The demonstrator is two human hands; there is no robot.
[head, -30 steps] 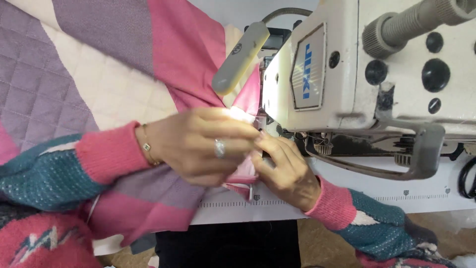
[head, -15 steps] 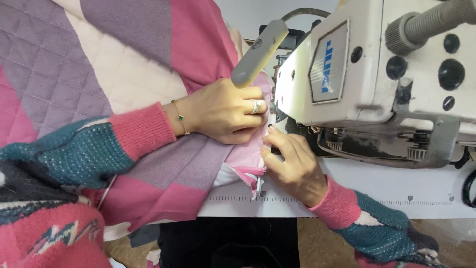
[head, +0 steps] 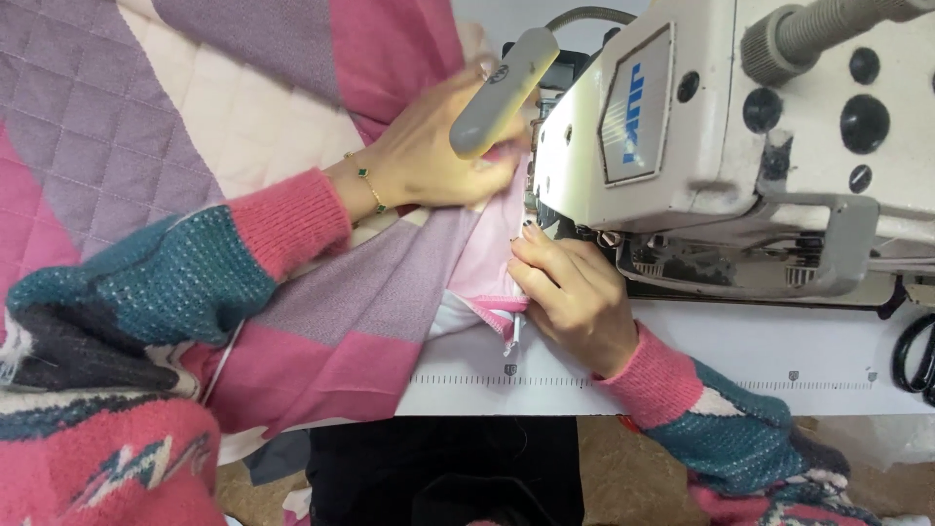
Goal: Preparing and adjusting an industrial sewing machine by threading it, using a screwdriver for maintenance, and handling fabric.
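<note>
My left hand (head: 438, 156) lies flat, fingers spread, on the quilted fabric (head: 321, 292), pressing it just beside the sewing machine (head: 721, 127). My right hand (head: 575, 292) is nearer the folded pink edge (head: 492, 310), pinching it between narrow fingertips on the white desk (head: 740, 360). That edge runs away from me, its long axis pointing up toward the needle area under the machine head, between both hands. The bulk of the fabric spreads off to my left.

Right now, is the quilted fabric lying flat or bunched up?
Bunched up. The quilted fabric folds under the left hand, and the right hand presses its pink edge by the sewing machine.
</note>
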